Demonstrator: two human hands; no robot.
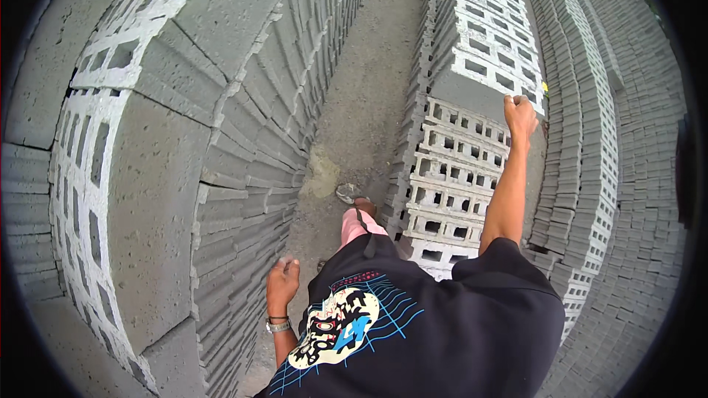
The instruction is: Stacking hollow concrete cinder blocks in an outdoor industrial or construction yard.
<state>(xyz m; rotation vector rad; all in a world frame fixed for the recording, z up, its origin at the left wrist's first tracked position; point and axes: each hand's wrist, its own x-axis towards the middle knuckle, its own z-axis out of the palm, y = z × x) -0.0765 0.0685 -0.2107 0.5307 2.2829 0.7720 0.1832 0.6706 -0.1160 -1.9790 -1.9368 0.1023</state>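
Observation:
My right hand (521, 115) reaches forward to the near edge of a raised row of hollow concrete blocks (483, 43). Its fingers are curled together against the nearest block's pale, holed face. Whether they grip that block or a small thing is hidden. Below this row, more hollow blocks (453, 149) lie stacked, their holed sides toward me. My left hand (282, 284) hangs low beside my body, with a band and a watch at the wrist. Its fingers bend loosely with the thumb apart, and nothing shows in it. The left block wall is nearest to it.
A tall wall of grey blocks (254, 110) curves along my left. Long block rows (579, 125) run on the right, with further stacks (649, 199) beyond them. A narrow strip of bare ground (361, 81) runs between the left wall and the middle stack. My foot (349, 192) stands on it.

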